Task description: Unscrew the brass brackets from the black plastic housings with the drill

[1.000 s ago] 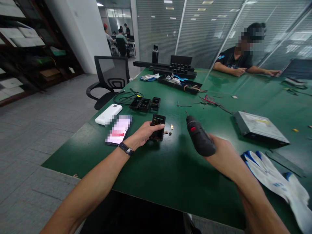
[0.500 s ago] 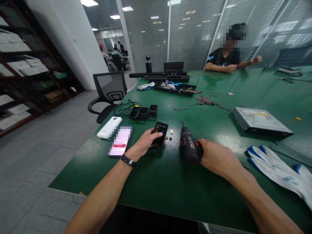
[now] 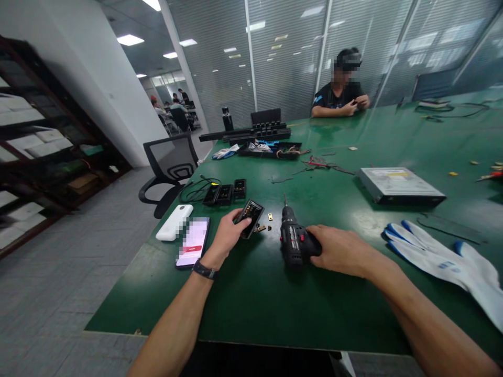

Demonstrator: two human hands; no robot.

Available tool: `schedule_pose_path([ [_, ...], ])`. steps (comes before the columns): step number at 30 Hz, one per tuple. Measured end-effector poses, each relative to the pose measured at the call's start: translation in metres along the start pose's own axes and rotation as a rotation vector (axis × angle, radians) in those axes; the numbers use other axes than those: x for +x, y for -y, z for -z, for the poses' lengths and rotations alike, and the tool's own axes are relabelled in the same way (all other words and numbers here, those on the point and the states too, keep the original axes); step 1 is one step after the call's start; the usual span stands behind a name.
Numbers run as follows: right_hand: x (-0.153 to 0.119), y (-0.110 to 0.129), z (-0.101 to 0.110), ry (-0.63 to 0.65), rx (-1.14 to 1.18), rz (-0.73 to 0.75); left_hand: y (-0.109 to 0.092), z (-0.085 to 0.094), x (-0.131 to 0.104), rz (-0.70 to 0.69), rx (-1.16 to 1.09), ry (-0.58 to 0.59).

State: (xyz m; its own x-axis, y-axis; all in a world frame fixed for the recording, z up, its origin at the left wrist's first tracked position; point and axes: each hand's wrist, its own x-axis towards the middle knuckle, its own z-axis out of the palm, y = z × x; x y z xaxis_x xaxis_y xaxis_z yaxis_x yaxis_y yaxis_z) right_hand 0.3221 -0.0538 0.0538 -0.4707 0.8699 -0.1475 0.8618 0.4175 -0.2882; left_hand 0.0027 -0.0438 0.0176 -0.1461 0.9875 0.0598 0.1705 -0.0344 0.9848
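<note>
**Power drill [image 3: 293, 241] and black case [image 3: 253, 209], both held**

My left hand's [image 3: 226, 235] fingers pinch the case just below frame centre; my right hand's [image 3: 334, 247] are closed around the drill, slightly right. A brass-coloured plate [image 3: 270, 216] lies between.

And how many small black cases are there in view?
4: one black case in the left hand, three cases grouped farther away on the green table. Others may be hidden.

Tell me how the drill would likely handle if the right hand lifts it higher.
The drill should be stiff, judging by its hard-looking casing. Its thick body suggests some heft for its size. Because the right hand grips the handle, off to one side of that body, it may twist a little.
</note>
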Motion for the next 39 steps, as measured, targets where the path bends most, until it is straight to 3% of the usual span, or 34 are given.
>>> schedule_pose_path([
  [5, -0.001, -0.009, 0.006, -0.063, 0.098, -0.012, -0.012, 0.015, 0.007, -0.149, 0.168, -0.125],
  [9, 0.005, -0.007, 0.010, -0.210, 0.216, -0.039, -0.016, 0.024, 0.016, -0.207, 0.263, -0.103],
  [12, 0.016, 0.005, 0.012, -0.313, 0.233, 0.043, -0.018, 0.025, 0.024, -0.235, 0.370, -0.103],
  [15, 0.031, 0.019, 0.013, -0.309, 0.216, 0.136, -0.024, 0.022, 0.032, -0.260, 0.529, -0.111],
  [21, 0.073, 0.045, 0.012, -0.302, 0.149, 0.156, -0.037, 0.007, 0.048, -0.367, 0.701, -0.036],
  [28, 0.116, 0.069, 0.001, -0.240, 0.056, 0.160, -0.037, -0.010, 0.052, -0.317, 0.894, -0.023],
  [33, 0.129, 0.065, -0.007, -0.191, -0.030, 0.154, -0.023, -0.010, 0.043, -0.341, 0.735, -0.167],
  [39, 0.138, 0.066, -0.008, -0.112, -0.131, 0.083, 0.003, -0.001, 0.049, -0.140, 0.289, -0.380],
])
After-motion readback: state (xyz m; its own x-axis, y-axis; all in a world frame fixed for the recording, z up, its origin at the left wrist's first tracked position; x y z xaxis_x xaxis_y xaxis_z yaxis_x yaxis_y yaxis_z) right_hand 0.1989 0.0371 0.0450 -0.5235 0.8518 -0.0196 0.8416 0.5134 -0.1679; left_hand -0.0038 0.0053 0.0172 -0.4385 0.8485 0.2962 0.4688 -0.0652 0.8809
